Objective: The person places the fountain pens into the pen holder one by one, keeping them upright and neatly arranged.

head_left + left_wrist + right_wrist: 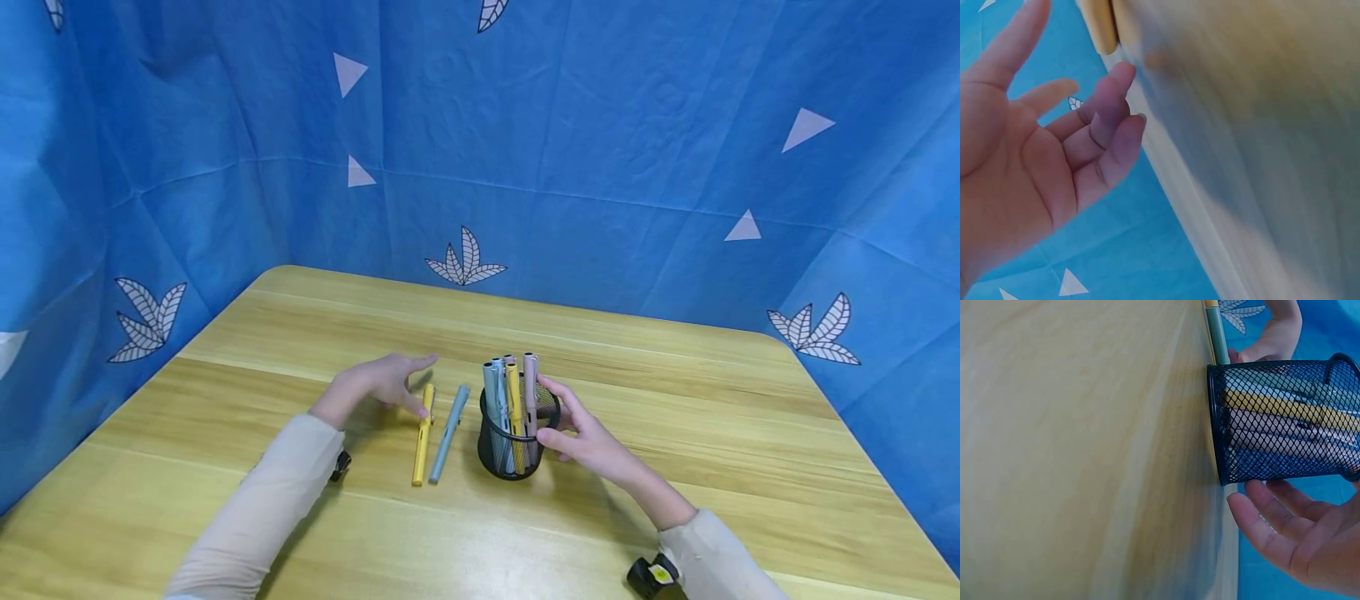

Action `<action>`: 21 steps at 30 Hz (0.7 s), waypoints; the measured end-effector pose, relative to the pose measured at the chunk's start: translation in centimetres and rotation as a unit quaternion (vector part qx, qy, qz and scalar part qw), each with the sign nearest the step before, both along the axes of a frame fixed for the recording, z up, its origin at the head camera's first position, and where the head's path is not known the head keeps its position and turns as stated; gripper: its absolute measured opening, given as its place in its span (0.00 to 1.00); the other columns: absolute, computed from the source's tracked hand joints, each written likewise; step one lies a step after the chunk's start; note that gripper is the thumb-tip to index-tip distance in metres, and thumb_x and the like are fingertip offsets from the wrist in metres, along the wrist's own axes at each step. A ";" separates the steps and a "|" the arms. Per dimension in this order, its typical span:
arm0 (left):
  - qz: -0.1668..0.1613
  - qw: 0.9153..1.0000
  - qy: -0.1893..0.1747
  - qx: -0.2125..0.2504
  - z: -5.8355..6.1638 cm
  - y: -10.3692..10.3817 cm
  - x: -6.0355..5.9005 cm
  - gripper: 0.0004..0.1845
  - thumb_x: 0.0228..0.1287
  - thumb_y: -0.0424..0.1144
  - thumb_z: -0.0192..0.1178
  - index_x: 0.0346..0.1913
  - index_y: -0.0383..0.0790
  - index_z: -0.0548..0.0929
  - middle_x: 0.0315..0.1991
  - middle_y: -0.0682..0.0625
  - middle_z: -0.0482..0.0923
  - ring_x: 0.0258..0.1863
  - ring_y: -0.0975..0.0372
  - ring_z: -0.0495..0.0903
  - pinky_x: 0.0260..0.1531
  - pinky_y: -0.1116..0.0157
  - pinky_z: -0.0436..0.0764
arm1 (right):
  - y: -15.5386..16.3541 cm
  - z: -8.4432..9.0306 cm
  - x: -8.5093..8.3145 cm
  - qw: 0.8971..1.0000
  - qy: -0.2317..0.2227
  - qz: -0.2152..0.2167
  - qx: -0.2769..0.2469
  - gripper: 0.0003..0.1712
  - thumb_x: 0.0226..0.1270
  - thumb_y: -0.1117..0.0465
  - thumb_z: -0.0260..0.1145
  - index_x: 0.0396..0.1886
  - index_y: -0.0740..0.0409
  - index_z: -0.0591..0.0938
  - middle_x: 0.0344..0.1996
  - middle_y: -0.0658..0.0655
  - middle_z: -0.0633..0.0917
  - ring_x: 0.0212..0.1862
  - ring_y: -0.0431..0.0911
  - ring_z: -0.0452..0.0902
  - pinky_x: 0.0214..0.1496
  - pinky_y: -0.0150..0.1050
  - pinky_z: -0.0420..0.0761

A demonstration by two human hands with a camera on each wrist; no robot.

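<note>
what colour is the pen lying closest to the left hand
Yellow. The pen lies on the table beside a light blue one; the head view shows it best.

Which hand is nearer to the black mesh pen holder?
Right. The right hand is at the black mesh pen holder; the left hand is apart, beyond two pens.

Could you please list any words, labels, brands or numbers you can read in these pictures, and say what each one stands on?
None can be read.
The pens in the mesh pen cup show no legible marking.
The yellow sticker on the right wrist device is too small to read.
The blue backdrop bears only leaf and triangle shapes.
</note>
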State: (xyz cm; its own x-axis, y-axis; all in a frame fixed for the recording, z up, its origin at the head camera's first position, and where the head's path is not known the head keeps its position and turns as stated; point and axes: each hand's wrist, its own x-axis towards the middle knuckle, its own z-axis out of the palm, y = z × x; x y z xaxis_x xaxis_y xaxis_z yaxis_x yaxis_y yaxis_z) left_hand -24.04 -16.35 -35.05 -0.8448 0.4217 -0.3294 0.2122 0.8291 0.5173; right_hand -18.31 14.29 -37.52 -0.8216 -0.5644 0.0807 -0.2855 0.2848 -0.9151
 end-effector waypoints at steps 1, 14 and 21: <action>0.003 1.000 -0.005 0.005 -0.1 0.0 0.1 0.51 0.44 0.44 0.69 0.70 0.48 0.49 0.64 0.38 0.55 0.10 0.65 0.63 0.16 0.68 0.69 | 0.0 0.0 0.0 1.000 -0.001 0.000 -0.001 0.40 0.64 0.61 0.57 0.70 0.51 0.47 0.40 0.67 0.76 0.37 0.52 0.71 0.29 0.47 0.77; 0.005 1.000 -0.016 -0.002 -1.1 0.2 0.2 0.49 0.47 0.52 0.66 0.69 0.53 0.50 0.59 0.41 0.63 0.09 0.65 0.60 0.13 0.70 0.66 | 0.2 0.0 0.0 1.000 -0.001 0.002 -0.003 0.39 0.64 0.60 0.57 0.70 0.50 0.47 0.46 0.70 0.73 0.40 0.52 0.70 0.30 0.47 0.77; -0.001 1.000 -0.017 -0.020 -1.1 0.5 0.2 0.49 0.46 0.53 0.66 0.69 0.53 0.51 0.59 0.38 0.62 0.09 0.66 0.60 0.13 0.70 0.67 | 0.2 0.0 -0.1 1.000 -0.006 0.007 -0.009 0.39 0.65 0.60 0.57 0.70 0.51 0.47 0.46 0.69 0.74 0.41 0.53 0.71 0.30 0.48 0.77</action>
State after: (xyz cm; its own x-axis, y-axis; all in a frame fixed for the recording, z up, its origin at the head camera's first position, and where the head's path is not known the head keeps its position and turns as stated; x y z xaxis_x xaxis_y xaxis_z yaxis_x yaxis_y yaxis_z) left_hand -23.82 -15.88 -36.20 -0.8316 0.4103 -0.3742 0.1974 0.8482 0.4915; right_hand -18.41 14.50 -37.55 -0.8149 -0.5739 0.0814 -0.2788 0.2648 -0.9231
